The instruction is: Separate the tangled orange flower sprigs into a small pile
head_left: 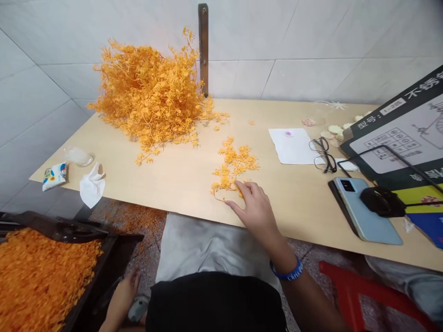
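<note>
On the table, my right hand (254, 205) reaches over a small heap of orange plastic-looking sprigs (238, 159). Its thumb and forefinger are apart, with the fingertips at the heap's near edge beside a loose curved stem (217, 197). No sprig shows gripped between them. Below the table's edge at lower left is my left hand (127, 288), close to a dark container (100, 272) filled with small orange pieces (44, 276). Its fingers are dim and partly hidden, so their state is unclear. A large tangled pile of orange sprigs (152, 92) stands against the wall.
Left on the table (180, 184) lie a crumpled tissue (92, 185), a small packet (54, 176) and a clear cup (79, 156). Rightward are a paper sheet (292, 146), eyeglasses (324, 156), a phone (372, 216) and a printed box (404, 133). A red stool (346, 286) stands below.
</note>
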Demonstrator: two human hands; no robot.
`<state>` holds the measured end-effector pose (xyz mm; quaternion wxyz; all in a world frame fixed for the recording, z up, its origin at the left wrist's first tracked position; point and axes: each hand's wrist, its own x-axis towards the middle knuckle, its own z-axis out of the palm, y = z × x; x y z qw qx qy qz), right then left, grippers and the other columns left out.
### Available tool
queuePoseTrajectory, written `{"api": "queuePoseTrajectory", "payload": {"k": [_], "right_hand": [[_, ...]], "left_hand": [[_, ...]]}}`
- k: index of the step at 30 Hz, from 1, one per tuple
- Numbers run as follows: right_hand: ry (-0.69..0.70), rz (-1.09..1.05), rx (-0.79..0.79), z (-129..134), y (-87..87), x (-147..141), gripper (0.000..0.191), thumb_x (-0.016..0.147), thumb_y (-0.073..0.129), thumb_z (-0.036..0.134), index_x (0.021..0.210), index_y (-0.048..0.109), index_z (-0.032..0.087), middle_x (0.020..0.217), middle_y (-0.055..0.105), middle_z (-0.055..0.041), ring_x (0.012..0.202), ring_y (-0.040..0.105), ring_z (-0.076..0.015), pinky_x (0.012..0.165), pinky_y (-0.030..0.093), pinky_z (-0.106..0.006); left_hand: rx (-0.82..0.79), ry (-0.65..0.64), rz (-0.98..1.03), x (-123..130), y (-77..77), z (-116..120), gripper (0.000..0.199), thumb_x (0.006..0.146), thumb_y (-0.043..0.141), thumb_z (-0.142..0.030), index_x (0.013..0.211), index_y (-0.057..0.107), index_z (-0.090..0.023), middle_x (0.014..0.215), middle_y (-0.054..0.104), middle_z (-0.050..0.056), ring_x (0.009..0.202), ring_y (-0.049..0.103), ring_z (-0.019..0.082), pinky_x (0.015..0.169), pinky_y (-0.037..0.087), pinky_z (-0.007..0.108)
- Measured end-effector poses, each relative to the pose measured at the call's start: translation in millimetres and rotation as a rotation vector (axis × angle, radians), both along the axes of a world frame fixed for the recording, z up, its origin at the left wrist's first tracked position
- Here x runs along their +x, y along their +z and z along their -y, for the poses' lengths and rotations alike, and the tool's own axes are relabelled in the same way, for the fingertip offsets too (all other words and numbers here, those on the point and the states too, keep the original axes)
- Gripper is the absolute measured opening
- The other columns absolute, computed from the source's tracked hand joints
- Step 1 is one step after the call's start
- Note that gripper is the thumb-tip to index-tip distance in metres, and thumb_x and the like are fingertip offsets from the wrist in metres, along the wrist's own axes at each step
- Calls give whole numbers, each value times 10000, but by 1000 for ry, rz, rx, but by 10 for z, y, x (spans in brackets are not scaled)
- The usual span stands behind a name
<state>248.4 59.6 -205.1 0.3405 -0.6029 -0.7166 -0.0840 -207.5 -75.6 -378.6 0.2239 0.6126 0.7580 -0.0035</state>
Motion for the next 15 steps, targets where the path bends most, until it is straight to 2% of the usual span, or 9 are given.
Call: {"api": "queuePoseTrajectory", "payload": {"k": [2, 4, 5, 7, 8, 9, 11, 13, 15], "right_hand": [[-61, 44, -7, -82, -88, 1, 324, 873, 681, 312, 1142, 671, 132, 1019, 573, -93, 885, 537, -238, 712, 395, -358], [-73, 7, -40, -115, -123, 7, 179, 911, 612, 246, 1045, 687, 152, 979, 573, -74, 863, 541, -223, 701, 376, -350], [-67, -23, -70, -113, -123, 17, 153, 923, 587, 231, 1009, 684, 149, 960, 573, -68, 858, 547, -218, 706, 375, -349], [-44, -72, -148, -78, -98, 51, 148, 941, 549, 224, 956, 673, 144, 938, 576, -59, 845, 560, -209, 711, 377, -351], [-30, -96, -174, -47, -77, 72, 155, 948, 531, 216, 941, 668, 142, 930, 576, -56, 838, 565, -203, 709, 379, -350], [-12, -120, -179, -9, -51, 93, 158, 950, 521, 205, 938, 665, 140, 926, 576, -53, 832, 567, -195, 710, 386, -345], [24, -173, -127, 84, 10, 121, 153, 952, 517, 191, 946, 661, 140, 928, 574, -51, 831, 568, -174, 722, 403, -327], [61, -220, -64, 188, 81, 127, 147, 958, 515, 187, 964, 655, 142, 936, 567, -50, 848, 563, -155, 748, 418, -307], [98, -262, 27, 296, 160, 114, 136, 967, 519, 192, 992, 645, 148, 950, 555, -50, 879, 552, -136, 790, 427, -284]], "left_hand": [[96, 155, 113, 467, 230, -424, 572, 998, 255, -402, 1255, 613, -37, 1206, 638, 164, 1135, 625, 304, 968, 482, 395], [475, 204, 177, 899, 507, -810, 426, 989, 374, -356, 1158, 638, -66, 1115, 670, 127, 1055, 651, 270, 912, 503, 360], [715, 157, 184, 1089, 657, -960, 337, 978, 429, -299, 1071, 646, -58, 1043, 679, 125, 969, 666, 235, 856, 518, 322], [1124, -80, 215, 1421, 971, -1167, 160, 937, 508, -125, 1038, 625, -85, 963, 663, 93, 881, 644, 157, 817, 506, 258], [1224, -211, 264, 1566, 1129, -1233, 198, 896, 532, -39, 1069, 602, -107, 974, 650, 76, 844, 620, 119, 782, 494, 224], [1264, -366, 338, 1698, 1280, -1283, 286, 856, 552, 13, 1103, 589, -126, 914, 628, 47, 769, 579, 86, 749, 479, 202], [1209, -672, 388, 1932, 1538, -1358, 392, 828, 565, 35, 1173, 562, -152, 913, 634, 43, 821, 581, 116, 789, 479, 252], [1134, -760, 441, 2135, 1717, -1422, 463, 836, 593, 10, 1254, 539, -181, 1012, 652, 47, 896, 601, 126, 831, 494, 261], [999, -750, 549, 2323, 1840, -1486, 507, 874, 614, -64, 1354, 497, -181, 1186, 626, 78, 1021, 614, 140, 922, 506, 274]]}}
